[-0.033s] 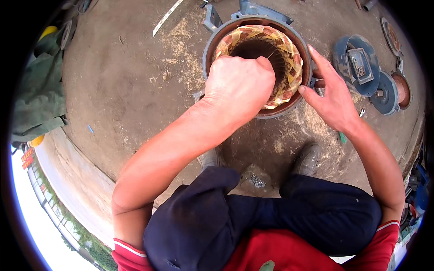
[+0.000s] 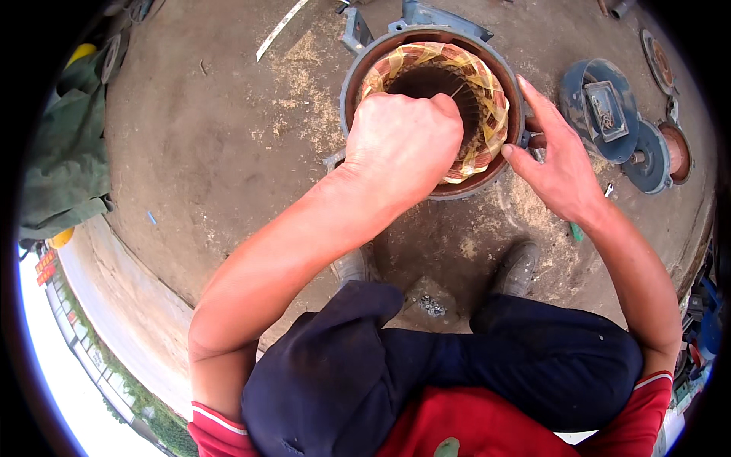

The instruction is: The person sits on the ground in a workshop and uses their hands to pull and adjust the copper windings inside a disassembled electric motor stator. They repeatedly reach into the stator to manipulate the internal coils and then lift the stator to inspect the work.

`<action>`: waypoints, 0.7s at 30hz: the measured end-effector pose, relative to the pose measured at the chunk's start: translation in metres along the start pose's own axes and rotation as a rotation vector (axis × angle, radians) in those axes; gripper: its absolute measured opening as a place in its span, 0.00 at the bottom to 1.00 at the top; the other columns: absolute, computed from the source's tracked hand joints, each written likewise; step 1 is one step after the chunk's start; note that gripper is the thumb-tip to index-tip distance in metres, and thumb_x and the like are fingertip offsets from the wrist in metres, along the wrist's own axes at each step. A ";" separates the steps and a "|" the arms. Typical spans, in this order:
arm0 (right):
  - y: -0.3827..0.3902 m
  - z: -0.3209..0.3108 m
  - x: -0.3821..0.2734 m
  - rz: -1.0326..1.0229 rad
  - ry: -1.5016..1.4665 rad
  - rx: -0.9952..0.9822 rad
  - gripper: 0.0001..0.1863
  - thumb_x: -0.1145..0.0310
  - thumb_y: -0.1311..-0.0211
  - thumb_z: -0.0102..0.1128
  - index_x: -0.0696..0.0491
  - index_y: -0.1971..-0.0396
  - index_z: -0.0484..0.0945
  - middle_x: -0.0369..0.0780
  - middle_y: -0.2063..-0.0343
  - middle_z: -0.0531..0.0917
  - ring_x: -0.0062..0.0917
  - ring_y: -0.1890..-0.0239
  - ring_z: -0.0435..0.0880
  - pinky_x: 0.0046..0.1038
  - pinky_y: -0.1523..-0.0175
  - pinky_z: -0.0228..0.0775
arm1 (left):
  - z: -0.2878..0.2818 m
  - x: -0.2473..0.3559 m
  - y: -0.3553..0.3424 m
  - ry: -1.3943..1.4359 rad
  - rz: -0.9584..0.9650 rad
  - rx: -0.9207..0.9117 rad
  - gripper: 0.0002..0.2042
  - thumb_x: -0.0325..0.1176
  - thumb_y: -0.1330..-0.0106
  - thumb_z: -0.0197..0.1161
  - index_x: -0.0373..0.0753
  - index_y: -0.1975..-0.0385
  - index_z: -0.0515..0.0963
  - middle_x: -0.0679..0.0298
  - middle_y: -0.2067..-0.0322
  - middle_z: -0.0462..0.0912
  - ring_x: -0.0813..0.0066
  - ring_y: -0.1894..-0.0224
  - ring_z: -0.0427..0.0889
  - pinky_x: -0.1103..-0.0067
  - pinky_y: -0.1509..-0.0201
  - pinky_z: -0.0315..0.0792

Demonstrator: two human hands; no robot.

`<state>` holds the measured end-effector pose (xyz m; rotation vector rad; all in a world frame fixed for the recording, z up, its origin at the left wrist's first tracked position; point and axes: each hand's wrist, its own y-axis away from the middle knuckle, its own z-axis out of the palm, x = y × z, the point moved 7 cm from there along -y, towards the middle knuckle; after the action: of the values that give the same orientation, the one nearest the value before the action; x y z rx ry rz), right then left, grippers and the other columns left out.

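A grey motor housing (image 2: 348,91) stands on the ground, its round mouth facing up. Inside sits a ring of copper windings (image 2: 493,91) bound with yellowish tape, around a dark slotted bore (image 2: 430,80). My left hand (image 2: 407,137) is a closed fist over the near left part of the windings; its fingertips, and whatever they hold, are hidden. A thin pale sliver (image 2: 457,91) shows just beyond the fist. On the right side, my right hand (image 2: 560,156) grips the housing's rim, thumb and forefinger against the edge, other fingers curled below.
To the right lie a blue round cover (image 2: 571,95) with a metal tray (image 2: 605,110) on it, a disc-shaped end plate (image 2: 647,160) and a wrench (image 2: 609,190). Small hardware (image 2: 432,305) lies between my shoes. Green cloth (image 2: 68,152) hangs at left; a white strip (image 2: 280,30) lies far off.
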<state>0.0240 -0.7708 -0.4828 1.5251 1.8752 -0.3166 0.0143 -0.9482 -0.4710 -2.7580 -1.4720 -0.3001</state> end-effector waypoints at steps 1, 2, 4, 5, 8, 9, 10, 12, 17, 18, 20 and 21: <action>-0.001 -0.001 0.000 -0.012 0.001 0.007 0.46 0.72 0.39 0.66 0.52 0.22 0.54 0.49 0.31 0.69 0.38 0.38 0.78 0.38 0.36 0.74 | 0.000 0.000 -0.002 0.003 0.001 0.013 0.07 0.30 0.42 0.64 0.32 0.70 0.81 0.53 0.79 0.87 0.60 0.75 0.90 0.68 0.72 0.82; 0.000 0.000 0.001 -0.021 0.002 0.011 0.45 0.71 0.39 0.66 0.52 0.22 0.54 0.49 0.31 0.69 0.38 0.38 0.78 0.38 0.36 0.74 | 0.002 0.001 -0.004 0.007 0.003 0.022 0.07 0.30 0.42 0.64 0.32 0.70 0.80 0.53 0.79 0.87 0.59 0.75 0.90 0.68 0.72 0.82; 0.001 0.000 0.002 -0.017 0.007 0.011 0.45 0.72 0.39 0.66 0.52 0.22 0.54 0.49 0.31 0.69 0.37 0.38 0.78 0.38 0.36 0.74 | 0.004 0.003 -0.008 0.032 0.004 0.037 0.07 0.30 0.41 0.64 0.32 0.70 0.80 0.53 0.78 0.87 0.59 0.75 0.90 0.68 0.72 0.82; 0.001 0.000 0.001 -0.006 0.010 0.008 0.45 0.72 0.38 0.66 0.52 0.22 0.54 0.49 0.31 0.69 0.37 0.38 0.78 0.38 0.35 0.74 | 0.005 0.004 -0.011 0.047 0.004 0.042 0.07 0.30 0.41 0.64 0.32 0.70 0.80 0.52 0.78 0.87 0.59 0.75 0.90 0.68 0.72 0.82; -0.002 0.001 0.000 -0.020 0.014 0.017 0.46 0.72 0.38 0.66 0.52 0.22 0.54 0.49 0.31 0.69 0.37 0.37 0.78 0.38 0.35 0.74 | 0.008 0.004 -0.024 0.059 -0.004 0.037 0.07 0.30 0.40 0.62 0.32 0.69 0.80 0.52 0.77 0.87 0.58 0.74 0.90 0.67 0.72 0.81; -0.002 0.002 -0.002 -0.034 0.014 0.021 0.46 0.71 0.38 0.66 0.52 0.22 0.54 0.49 0.31 0.69 0.37 0.37 0.78 0.38 0.35 0.74 | 0.008 0.001 -0.027 0.060 -0.004 0.067 0.06 0.29 0.40 0.61 0.33 0.69 0.79 0.52 0.79 0.86 0.56 0.75 0.89 0.65 0.72 0.81; -0.002 0.003 -0.002 -0.013 0.004 0.007 0.46 0.71 0.38 0.66 0.52 0.22 0.54 0.49 0.30 0.69 0.37 0.37 0.78 0.38 0.35 0.74 | 0.007 -0.002 -0.027 0.060 -0.005 0.097 0.06 0.29 0.39 0.59 0.33 0.69 0.79 0.51 0.80 0.85 0.54 0.76 0.88 0.63 0.73 0.80; 0.000 0.001 0.003 0.037 -0.005 -0.016 0.46 0.71 0.38 0.66 0.51 0.22 0.54 0.49 0.30 0.69 0.37 0.37 0.78 0.37 0.35 0.74 | 0.001 0.001 -0.017 0.044 0.025 0.039 0.06 0.29 0.41 0.61 0.33 0.69 0.80 0.52 0.80 0.85 0.55 0.75 0.88 0.64 0.72 0.80; 0.001 -0.001 0.000 0.014 0.031 0.004 0.46 0.71 0.38 0.66 0.51 0.22 0.54 0.49 0.31 0.69 0.37 0.37 0.77 0.38 0.34 0.73 | -0.001 -0.004 0.007 0.046 -0.046 0.013 0.05 0.28 0.40 0.60 0.33 0.70 0.77 0.52 0.81 0.84 0.54 0.76 0.88 0.64 0.73 0.80; -0.001 -0.001 -0.001 0.016 0.028 0.003 0.46 0.70 0.38 0.66 0.51 0.22 0.54 0.49 0.31 0.69 0.37 0.37 0.77 0.39 0.34 0.73 | -0.001 -0.005 0.007 0.041 -0.072 0.040 0.04 0.28 0.40 0.60 0.33 0.70 0.77 0.52 0.81 0.84 0.54 0.76 0.88 0.64 0.73 0.80; 0.000 0.002 -0.002 -0.009 0.020 0.013 0.46 0.70 0.38 0.66 0.51 0.22 0.54 0.49 0.31 0.70 0.37 0.37 0.77 0.39 0.34 0.73 | 0.003 -0.006 0.003 0.051 -0.064 0.051 0.04 0.27 0.41 0.60 0.33 0.70 0.76 0.52 0.81 0.84 0.53 0.77 0.87 0.63 0.74 0.79; 0.000 0.002 -0.002 -0.020 0.018 0.018 0.46 0.70 0.38 0.66 0.51 0.22 0.54 0.49 0.31 0.70 0.37 0.37 0.77 0.39 0.34 0.72 | 0.004 -0.005 0.000 0.059 -0.058 0.057 0.04 0.27 0.41 0.60 0.33 0.70 0.76 0.52 0.81 0.84 0.53 0.77 0.87 0.63 0.74 0.79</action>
<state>0.0248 -0.7736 -0.4832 1.5265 1.9075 -0.3310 0.0123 -0.9524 -0.4758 -2.6427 -1.5243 -0.3310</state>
